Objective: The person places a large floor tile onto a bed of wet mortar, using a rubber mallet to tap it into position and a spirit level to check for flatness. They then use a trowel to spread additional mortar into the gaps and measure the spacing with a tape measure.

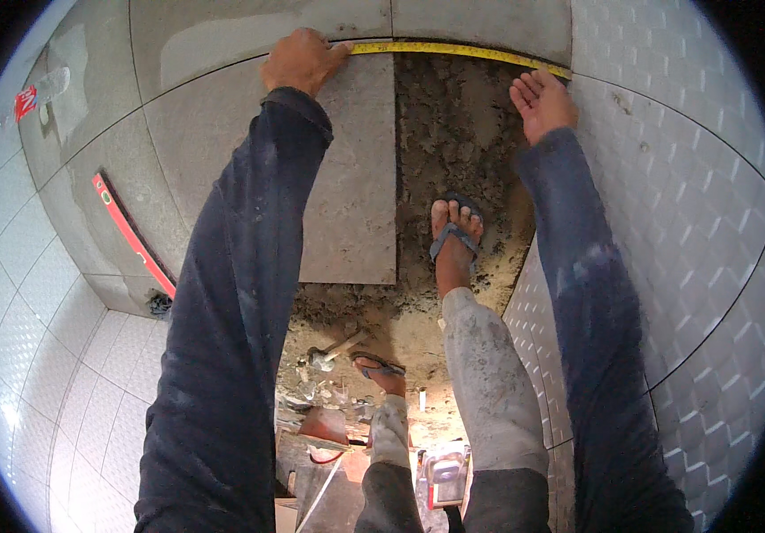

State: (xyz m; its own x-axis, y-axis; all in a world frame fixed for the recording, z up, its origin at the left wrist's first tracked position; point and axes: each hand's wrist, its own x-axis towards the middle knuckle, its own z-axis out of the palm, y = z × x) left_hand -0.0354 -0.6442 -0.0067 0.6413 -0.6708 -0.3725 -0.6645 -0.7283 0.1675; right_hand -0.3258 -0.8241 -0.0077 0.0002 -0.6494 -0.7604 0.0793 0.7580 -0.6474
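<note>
A yellow tape measure blade [454, 51] stretches along the joint at the far side, over a gap of dark mortar [462, 124] between a laid grey floor tile [347, 195] and the right wall. My left hand [301, 62] is closed on the blade's left end, above the tile's far edge. What else lies in that fist is hidden. At the other end my right hand [544, 99] has its fingers loosely curled and apart, just under the blade near the wall. The fingertips come close to the blade; whether they touch it I cannot tell.
A red spirit level [134, 235] lies on the tiles at left. A plastic bottle [49, 86] stands at the far left. My sandalled foot [456, 235] rests on the mortar. A hammer [338, 349] and rubble lie behind. White textured wall tiles [676, 222] rise at right.
</note>
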